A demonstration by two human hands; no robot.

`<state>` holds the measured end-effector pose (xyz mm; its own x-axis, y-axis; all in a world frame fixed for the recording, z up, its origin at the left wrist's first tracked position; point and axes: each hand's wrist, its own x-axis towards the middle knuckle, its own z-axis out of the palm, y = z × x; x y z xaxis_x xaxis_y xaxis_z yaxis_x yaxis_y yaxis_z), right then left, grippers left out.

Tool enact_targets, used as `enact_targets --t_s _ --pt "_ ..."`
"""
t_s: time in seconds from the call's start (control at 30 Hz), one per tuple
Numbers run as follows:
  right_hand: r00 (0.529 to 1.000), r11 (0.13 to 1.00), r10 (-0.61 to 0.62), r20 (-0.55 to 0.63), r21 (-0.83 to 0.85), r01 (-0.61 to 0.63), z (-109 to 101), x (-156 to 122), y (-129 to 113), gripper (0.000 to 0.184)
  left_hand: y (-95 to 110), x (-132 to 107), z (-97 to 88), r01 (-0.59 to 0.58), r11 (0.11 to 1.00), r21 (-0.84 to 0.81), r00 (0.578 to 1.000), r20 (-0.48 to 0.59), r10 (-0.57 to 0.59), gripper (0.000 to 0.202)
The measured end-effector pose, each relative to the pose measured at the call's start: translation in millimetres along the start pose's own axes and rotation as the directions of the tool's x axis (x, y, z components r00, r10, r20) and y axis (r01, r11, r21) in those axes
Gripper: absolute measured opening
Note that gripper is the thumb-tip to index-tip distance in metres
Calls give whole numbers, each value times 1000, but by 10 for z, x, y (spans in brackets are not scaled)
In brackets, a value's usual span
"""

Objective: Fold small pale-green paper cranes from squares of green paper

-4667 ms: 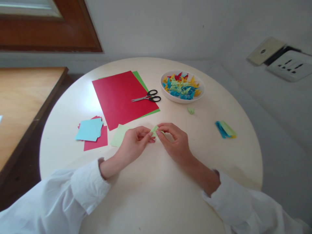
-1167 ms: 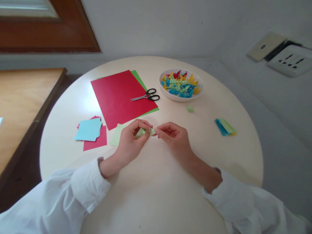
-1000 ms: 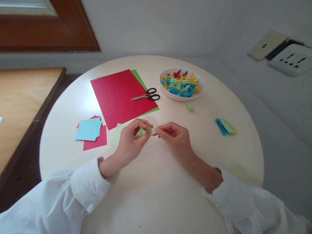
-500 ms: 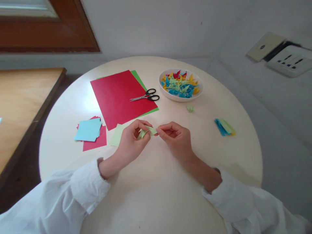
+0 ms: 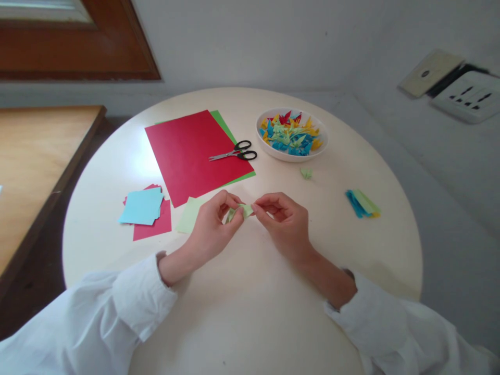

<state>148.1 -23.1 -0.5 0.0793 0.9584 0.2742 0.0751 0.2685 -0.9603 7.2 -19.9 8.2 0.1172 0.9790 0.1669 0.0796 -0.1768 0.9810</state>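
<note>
A small folded piece of light green paper [image 5: 242, 210] is held just above the round cream table [image 5: 242, 302], near its middle. My left hand [image 5: 213, 229] pinches the paper's left end with thumb and fingers curled. My right hand [image 5: 283, 221] pinches its right end, fingers bent in. Just left of my left hand a flat light green square [image 5: 188, 216] lies on the table.
A red sheet [image 5: 193, 153] lies over a green one, with black-handled scissors [image 5: 236, 153] on its right edge. A white bowl [image 5: 292, 154] holds several coloured folded papers. A tiny green fold [image 5: 305, 173], blue and red squares [image 5: 142, 208] and a folded stack [image 5: 362, 203] lie around.
Both hands stay in the same place over the table's middle. The fingers have shifted slightly on the green paper, which has been folded smaller since the earliest frame.
</note>
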Motion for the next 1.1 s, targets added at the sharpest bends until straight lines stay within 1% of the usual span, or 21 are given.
enact_targets --t_s 0.1,0.2,0.47,0.53,0.63,0.7,0.87,0.97,1.1 --pt "1000 1000 7 -11 -1 -7 4 -5 3 6 -4 2 0 -6 1000 -9 1000 1 6 11" --pt "1000 1000 8 -12 2 -8 4 -3 -5 5 1 3 2 -8 1000 29 1000 1 8 7" --pt "999 1000 27 35 -2 -27 -7 5 -1 4 12 6 10 -6 997 71 1000 -1 6 11" --pt "999 1000 29 46 2 -29 -5 -4 19 9 11 9 8 -2 996 88 1000 -5 2 10" --pt "995 999 36 88 2 -37 8 -18 38 24 17 9 10 -8 995 98 1000 -6 8 10" --pt "994 999 39 106 -19 -37 20 -23 42 28 22 2 14 -14 996 93 1000 2 14 10" --pt "996 998 1 93 -69 6 28 -16 36 17 13 -24 15 -16 997 82 999 45 12 12" --pt "995 996 -16 102 -84 24 15 -14 35 11 -13 -31 3 -25 993 115 998 57 18 12" --pt "992 995 -14 123 -95 26 -8 -22 45 8 -43 -32 -20 -37 987 157 998 58 29 13"
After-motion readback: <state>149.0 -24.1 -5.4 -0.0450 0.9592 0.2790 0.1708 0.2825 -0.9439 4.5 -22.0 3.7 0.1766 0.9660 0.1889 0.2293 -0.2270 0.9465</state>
